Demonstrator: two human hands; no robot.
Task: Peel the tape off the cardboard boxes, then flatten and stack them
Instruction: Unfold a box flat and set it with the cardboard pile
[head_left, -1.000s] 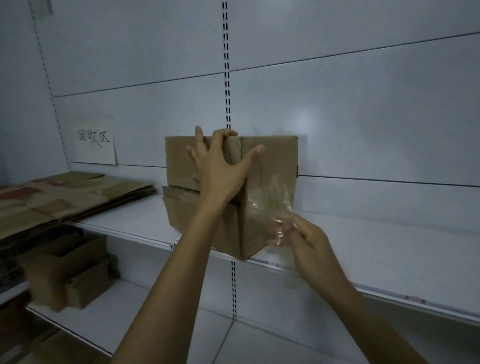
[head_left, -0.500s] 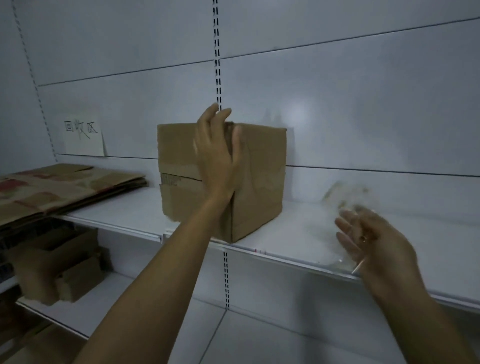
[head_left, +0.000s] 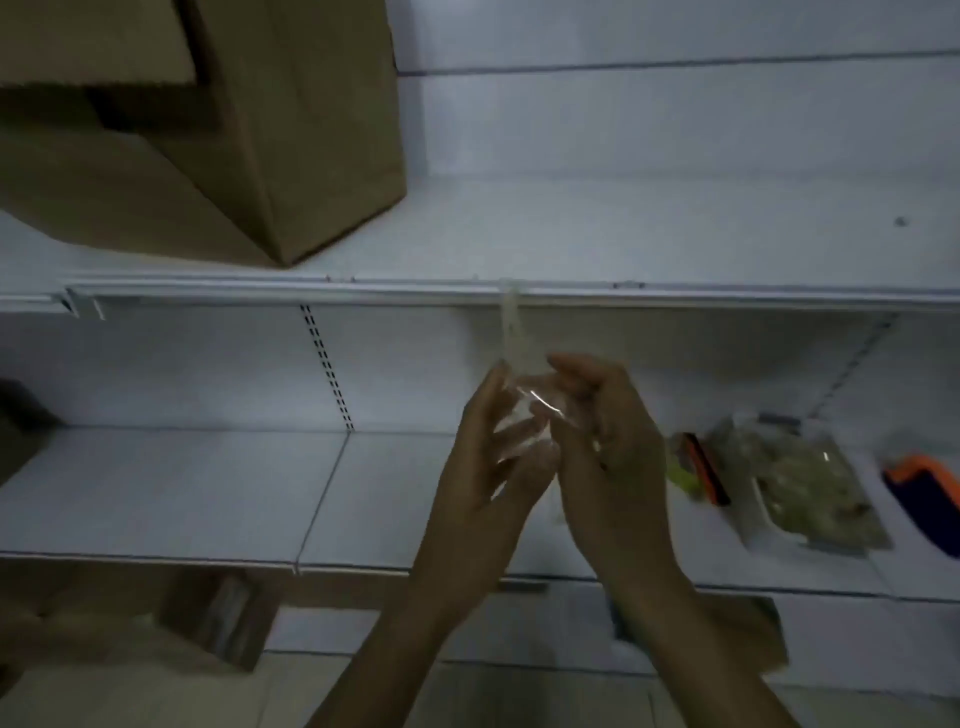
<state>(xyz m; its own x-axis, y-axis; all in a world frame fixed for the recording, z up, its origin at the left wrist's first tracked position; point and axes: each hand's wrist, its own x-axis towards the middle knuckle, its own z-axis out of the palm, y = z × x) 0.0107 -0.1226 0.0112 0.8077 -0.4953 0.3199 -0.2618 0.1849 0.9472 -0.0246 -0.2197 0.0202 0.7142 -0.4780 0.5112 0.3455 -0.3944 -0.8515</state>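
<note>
Centre of frame: left hand (head_left: 488, 457) and right hand (head_left: 608, 441) brought close together, fingers of both curled round a crumpled wad of clear tape (head_left: 530, 421), scrunching it between them. From the wad, a thin tail (head_left: 510, 327) running straight up, long axis near vertical, top end at the front lip of the upper shelf (head_left: 727, 291). Stuck there or only passing in front, cannot tell. Up in the upper left, standing on that shelf and not yet flattened: the cardboard box (head_left: 291, 130), well apart from both hands, up and to the left, nearer the left hand. Likely a balling-up of peeled tape, then a reach up-left for the box. Lower right, on the lower shelf (head_left: 182, 493): a clear packet (head_left: 800, 483) and something orange (head_left: 924, 478).
</note>
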